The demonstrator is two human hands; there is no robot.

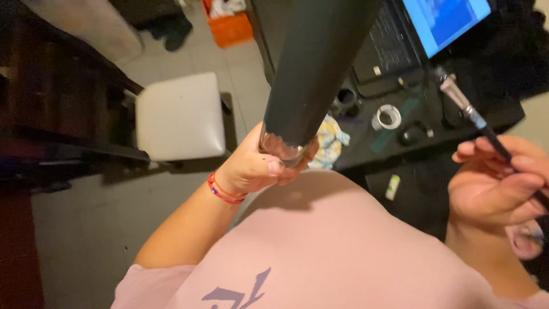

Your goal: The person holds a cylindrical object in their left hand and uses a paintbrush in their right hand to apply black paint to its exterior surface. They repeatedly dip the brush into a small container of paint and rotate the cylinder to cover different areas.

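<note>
Gripping the clear glass base of a tall black-painted glass bottle (311, 63), your left hand (257, 166) has its fingers wrapped tight around it, raised above your pink shirt (320, 246). Your right hand (497, 183) pinches a thin black-handled paintbrush (474, 117) with a silver ferrule, near the dark desk (412, 154).

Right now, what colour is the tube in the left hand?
Black, with a clear unpainted end; the tube shows best in the head view.

Pink t-shirt (320, 240) with purple marking, red wrist bracelet (220, 191), bare forearms

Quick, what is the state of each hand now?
Left hand: closed around a black-painted glass bottle.
Right hand: closed, holding a paintbrush.
</note>
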